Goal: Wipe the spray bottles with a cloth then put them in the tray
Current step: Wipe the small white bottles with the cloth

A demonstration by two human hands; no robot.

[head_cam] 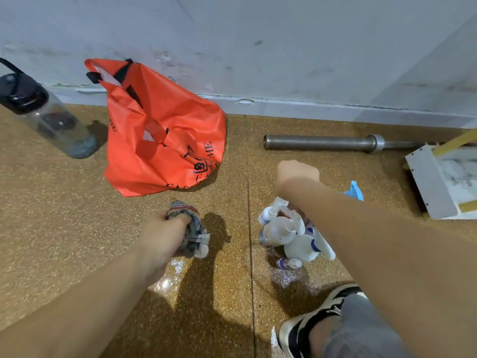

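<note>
The left hand (pixel 165 229) curls its fingers (pixel 178 218) tightly round the bunched cloth (pixel 191 228), while the right hand (pixel 296 174) reaches past the spray bottles (pixel 284 235) clustered on the floor (pixel 77 215), its own fingers hidden so I cannot tell their state; perhaps best to lift one bottle by its neck.

right hand (pixel 296 174) fingers hidden (behind the hand itself) | tray (pixel 428 182) cut by right edge | spray bottles (pixel 284 233) partly behind forearm (pixel 361 228)

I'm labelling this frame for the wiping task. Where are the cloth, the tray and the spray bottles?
cloth (pixel 194 229): head view, on the bunched grey fabric.
tray (pixel 430 184): head view, on its white side wall.
spray bottles (pixel 279 229): head view, on the round white body of one bottle.
</note>
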